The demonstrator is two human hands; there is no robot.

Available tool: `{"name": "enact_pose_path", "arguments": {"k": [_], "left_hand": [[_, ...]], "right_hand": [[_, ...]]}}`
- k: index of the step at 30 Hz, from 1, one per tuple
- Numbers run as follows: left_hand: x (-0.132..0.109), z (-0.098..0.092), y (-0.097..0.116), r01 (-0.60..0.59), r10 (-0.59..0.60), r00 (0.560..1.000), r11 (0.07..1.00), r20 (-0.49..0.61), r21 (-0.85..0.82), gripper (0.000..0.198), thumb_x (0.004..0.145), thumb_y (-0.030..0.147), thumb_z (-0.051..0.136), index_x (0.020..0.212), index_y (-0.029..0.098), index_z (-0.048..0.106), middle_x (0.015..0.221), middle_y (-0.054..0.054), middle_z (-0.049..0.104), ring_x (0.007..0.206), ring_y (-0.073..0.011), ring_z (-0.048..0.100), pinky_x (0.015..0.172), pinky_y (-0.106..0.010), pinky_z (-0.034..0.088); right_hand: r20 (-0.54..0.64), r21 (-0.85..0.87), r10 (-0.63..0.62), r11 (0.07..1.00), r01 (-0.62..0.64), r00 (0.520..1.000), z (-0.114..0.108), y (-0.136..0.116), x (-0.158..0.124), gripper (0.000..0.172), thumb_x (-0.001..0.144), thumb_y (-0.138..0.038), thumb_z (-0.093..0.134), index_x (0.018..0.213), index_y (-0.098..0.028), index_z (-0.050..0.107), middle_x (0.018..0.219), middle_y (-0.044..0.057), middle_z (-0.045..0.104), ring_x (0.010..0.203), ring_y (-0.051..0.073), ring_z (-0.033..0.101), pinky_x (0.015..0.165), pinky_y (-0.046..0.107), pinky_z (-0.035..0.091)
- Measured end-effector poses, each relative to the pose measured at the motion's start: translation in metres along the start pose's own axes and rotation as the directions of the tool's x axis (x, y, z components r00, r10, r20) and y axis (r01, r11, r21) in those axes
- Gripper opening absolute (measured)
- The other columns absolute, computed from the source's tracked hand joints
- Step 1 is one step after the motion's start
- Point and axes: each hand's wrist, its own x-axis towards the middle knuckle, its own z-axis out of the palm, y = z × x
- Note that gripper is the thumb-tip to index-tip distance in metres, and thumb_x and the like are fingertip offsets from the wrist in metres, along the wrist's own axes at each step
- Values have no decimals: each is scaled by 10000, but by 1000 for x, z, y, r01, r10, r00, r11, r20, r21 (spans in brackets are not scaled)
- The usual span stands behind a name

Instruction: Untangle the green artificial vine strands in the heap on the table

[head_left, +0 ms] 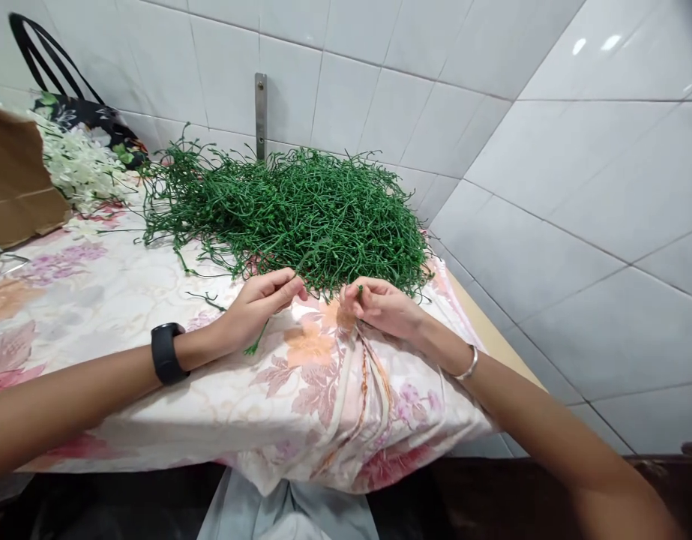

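Green plastic sprig [256, 345], thin and stem-like, pinched in the closed fingers of the left hand [261, 304] and hanging below it over the table edge. Right hand [379, 304] curled shut on a short green stem tip [360, 289] (only its end shows). Both hands rest at the near edge of a large tangled heap of green wiry artificial foliage [289, 210]. Heap lies on a floral pink-and-white tablecloth [126, 300]. Left wrist bears a black watch [166, 352]; right wrist a silver bangle [469, 365]. White artificial flowers [79, 165] and a brown cardboard box [13, 180] sit at far left, against a white tiled wall [548, 187].
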Motion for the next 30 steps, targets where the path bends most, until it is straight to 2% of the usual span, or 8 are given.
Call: {"name": "enact_pose_path", "arguments": {"k": [5, 9, 11, 15, 17, 20, 25, 30], "left_hand": [[6, 1, 0, 13, -15, 1000, 996, -26, -86, 262, 830, 356, 390, 778, 149, 544, 630, 20, 397, 586, -85, 355, 538, -212, 270], [8, 0, -3, 3, -5, 1000, 989, -16, -147, 215, 810, 227, 353, 815, 152, 554, 756, -5, 492, 704, -110, 421, 660, -231, 311], [9, -1, -4, 22, -22, 1000, 987, 3, -159, 204, 769, 154, 360, 841, 157, 552, 760, 0, 497, 729, -112, 432, 679, -232, 314], [8, 0, -2, 54, -51, 998, 986, 23, -157, 221, 772, 133, 362, 914, 160, 528, 710, 8, 500, 755, -117, 462, 733, -242, 328], [8, 1, -1, 54, -46, 998, 985, 48, -164, 221, 793, 163, 373, 972, 164, 503, 733, 4, 516, 778, -123, 480, 754, -251, 339], [8, 2, -1, 34, -25, 998, 985, 53, -172, 251, 795, 193, 425, 1042, 180, 463, 887, -14, 537, 884, -135, 488, 790, -253, 356], [6, 1, -1, 3, -3, 1000, 992, -2, -123, 294, 790, 260, 479, 1080, 214, 451, 1131, -23, 479, 1017, -163, 448, 840, -267, 361], [3, 2, 1, -8, 9, 1000, 998, 8, -66, 288, 820, 306, 444, 1096, 224, 451, 1149, -21, 476, 1003, -174, 457, 843, -280, 361]], "right_hand": [[-136, -70, 9, 997, -19, 991, 11, -7, 2, 220, 788, -239, 503, 993, -198, 573, 806, 14, 545, 746, 85, 521, 584, 194, 466], [-173, -228, -77, 973, 36, 982, 16, -8, 2, 329, 811, -232, 454, 1139, -251, 465, 1069, 33, 522, 975, 133, 501, 790, 304, 475], [-179, -418, -161, 905, 73, 971, 20, -9, 0, 397, 805, -229, 464, 1194, -275, 403, 1226, 25, 438, 1114, 147, 421, 903, 325, 409], [-132, -742, -337, 657, 133, 932, 26, -10, -4, 485, 780, -236, 509, 1232, -292, 344, 1371, -10, 244, 1261, 160, 226, 1040, 353, 234], [-101, -827, -397, 543, 144, 912, 28, -9, -4, 464, 787, -232, 501, 1224, -277, 351, 1359, 3, 264, 1262, 162, 220, 1039, 363, 226], [-46, -888, -427, 431, 159, 903, 32, -6, -5, 357, 807, -202, 468, 1158, -237, 419, 1262, 34, 391, 1197, 153, 320, 1006, 353, 270], [27, -923, -388, 344, 172, 921, 36, -5, -6, 125, 824, -225, 451, 899, -186, 543, 941, 33, 555, 935, 135, 482, 864, 325, 355], [65, -941, -301, 297, 159, 951, 41, -4, -2, 143, 807, -300, 485, 835, -186, 567, 863, 16, 589, 844, 135, 484, 801, 321, 331]]}}
